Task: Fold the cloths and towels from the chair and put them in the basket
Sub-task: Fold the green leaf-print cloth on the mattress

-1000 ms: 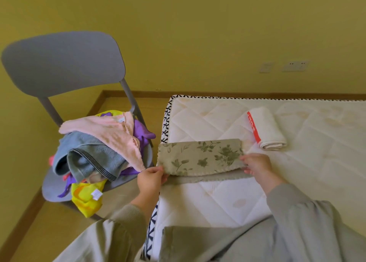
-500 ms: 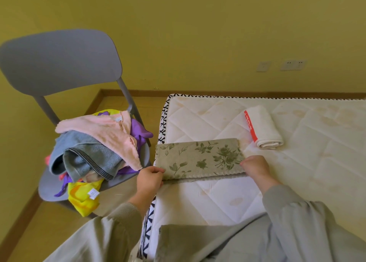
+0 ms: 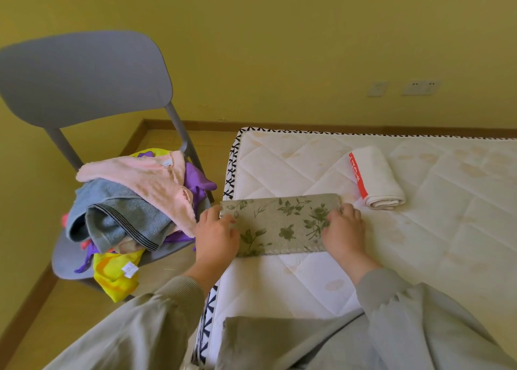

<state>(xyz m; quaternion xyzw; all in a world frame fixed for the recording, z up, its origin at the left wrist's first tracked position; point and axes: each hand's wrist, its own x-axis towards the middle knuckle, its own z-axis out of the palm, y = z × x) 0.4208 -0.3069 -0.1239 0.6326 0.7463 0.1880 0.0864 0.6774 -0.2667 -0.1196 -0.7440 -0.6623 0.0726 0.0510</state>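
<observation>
One quilted mattress (image 3: 447, 244), yellow walls (image 3: 279, 48), grey chair (image 3: 84, 76)

The folded cloth (image 3: 282, 224) is grey-green, printed with darker green flowers and leaves. The mattress (image 3: 279, 162) is white with diamond quilting and a black-and-white cross-patterned edge. The rolled towel (image 3: 377, 176) is white with a red band. On the grey chair (image 3: 84, 73) lie a pink towel (image 3: 145, 176), a blue-grey towel (image 3: 123, 221) with black stripes, a purple cloth (image 3: 195, 176) and a yellow cloth (image 3: 114, 274) marked with orange.
</observation>
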